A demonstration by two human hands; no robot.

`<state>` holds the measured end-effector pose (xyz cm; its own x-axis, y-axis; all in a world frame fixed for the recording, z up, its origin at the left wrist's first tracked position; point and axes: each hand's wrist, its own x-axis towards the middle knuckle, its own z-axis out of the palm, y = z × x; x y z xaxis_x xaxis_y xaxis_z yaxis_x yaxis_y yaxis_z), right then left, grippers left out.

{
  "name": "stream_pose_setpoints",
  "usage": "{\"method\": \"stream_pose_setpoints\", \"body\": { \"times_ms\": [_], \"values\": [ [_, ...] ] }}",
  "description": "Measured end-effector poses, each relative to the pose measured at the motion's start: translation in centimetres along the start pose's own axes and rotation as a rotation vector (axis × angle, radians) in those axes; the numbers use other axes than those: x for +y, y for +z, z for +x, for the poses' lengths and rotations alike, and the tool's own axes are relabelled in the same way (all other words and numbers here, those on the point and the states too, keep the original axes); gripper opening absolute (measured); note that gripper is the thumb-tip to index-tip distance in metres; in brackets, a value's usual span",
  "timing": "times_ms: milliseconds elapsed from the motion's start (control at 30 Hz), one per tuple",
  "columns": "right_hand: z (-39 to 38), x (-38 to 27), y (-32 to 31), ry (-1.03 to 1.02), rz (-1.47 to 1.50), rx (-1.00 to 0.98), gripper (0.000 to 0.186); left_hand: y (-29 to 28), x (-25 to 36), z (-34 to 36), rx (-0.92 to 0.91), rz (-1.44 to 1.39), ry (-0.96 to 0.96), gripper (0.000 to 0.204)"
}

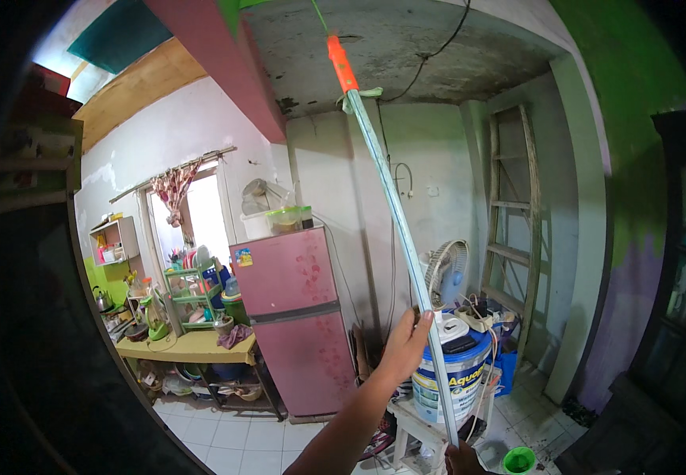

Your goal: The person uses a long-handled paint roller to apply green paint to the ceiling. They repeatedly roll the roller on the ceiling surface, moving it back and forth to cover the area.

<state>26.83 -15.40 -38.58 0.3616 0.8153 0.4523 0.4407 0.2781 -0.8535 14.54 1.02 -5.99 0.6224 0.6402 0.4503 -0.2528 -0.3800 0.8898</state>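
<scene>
I hold a long pale blue pole point(394, 210) that slants up toward the grey ceiling point(406, 47). Near its top it has an orange section point(341, 63), with a strip of pale green cloth point(359, 95) tied just below that. My left hand point(404, 347) is raised and wrapped around the pole at mid height, thumb against the shaft. My right hand point(463, 459) grips the pole's lower end at the bottom edge of the view and is only partly visible. The pole's top tip runs out of view.
A pink fridge point(295, 317) with plastic containers on top stands ahead. Right of it are a fan point(446, 271), a blue and white bucket point(461, 376) on a white stool, a wooden ladder point(509, 229) and a small green pail point(519, 460). A cluttered yellow table point(188, 346) stands at the left.
</scene>
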Motion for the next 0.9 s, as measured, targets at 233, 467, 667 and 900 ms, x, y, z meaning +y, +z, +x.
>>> {"method": "stream_pose_setpoints", "body": {
  "times_ms": [233, 467, 667, 900],
  "values": [
    [3.6, -5.2, -0.3, 0.323, 0.347, -0.110, 0.032, 1.7, 2.1, 2.1, 0.081, -0.082, 0.145, 0.043],
    [12.6, -15.4, 1.8, 0.194, 0.213, -0.197, 0.036, -4.1, 10.6, 8.5, 0.206, -0.035, 0.199, 0.035],
    [8.8, -10.0, 2.5, 0.121, 0.242, -0.187, 0.033, -2.4, 6.3, 5.1, 0.187, -0.075, 0.202, 0.017],
    [0.1, -1.8, 1.9, -0.189, 0.172, -0.048, 0.038, 0.8, -1.0, -3.8, 0.064, 0.069, 0.296, 0.025]
  ]
}}
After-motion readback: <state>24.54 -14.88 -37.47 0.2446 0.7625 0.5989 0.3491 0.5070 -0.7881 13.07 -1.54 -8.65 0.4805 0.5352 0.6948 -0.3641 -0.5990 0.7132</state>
